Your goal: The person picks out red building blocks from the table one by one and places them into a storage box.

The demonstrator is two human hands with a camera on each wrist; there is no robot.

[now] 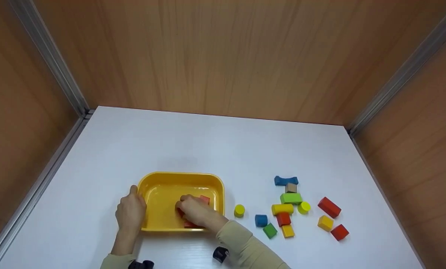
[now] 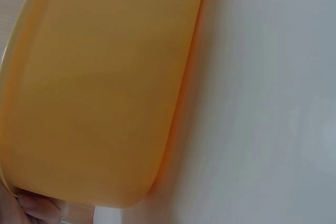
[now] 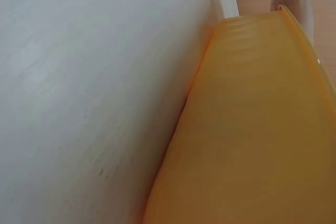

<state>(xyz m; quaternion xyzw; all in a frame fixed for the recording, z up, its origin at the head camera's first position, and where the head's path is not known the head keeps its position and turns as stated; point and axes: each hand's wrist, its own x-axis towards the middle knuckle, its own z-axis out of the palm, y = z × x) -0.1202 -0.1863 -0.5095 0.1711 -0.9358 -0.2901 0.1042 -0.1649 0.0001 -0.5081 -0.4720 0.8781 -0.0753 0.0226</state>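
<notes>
Nearest: two black wrist devices (image 1: 220, 254), on the person's side of the yellow tray (image 1: 152, 209), and the cuffs of beige sleeves (image 1: 237, 239). Tray sits upright on the tabletop (image 1: 208, 145).

Left hand (image 1: 129, 213) grips the tray's left rim from outside. Right hand (image 1: 197, 210) reaches over the near right part of the tray, fingers bent down among red blocks (image 1: 205, 199) lying inside, toward its right side. Contact looks likely; cannot tell whether it pinches one, as the hand hides its own fingertips and the right wrist view shows mostly the tray's outer wall.

Just right of tray: a yellow cylinder (image 1: 239, 210), standing. Farther right, a loose group, near to far: green block (image 1: 270, 231), blue cylinder (image 1: 261, 220), light green block (image 1: 291, 198), blue notched piece (image 1: 285, 181). Beyond the tray's far edge, past bare tabletop: wooden wall (image 1: 215, 56).

Handling note (judgement): keep the left grip firm but light so the tray neither slides nor tips; handle one red block at a time, by opposite faces; keep the right forearm off the near rim.
</notes>
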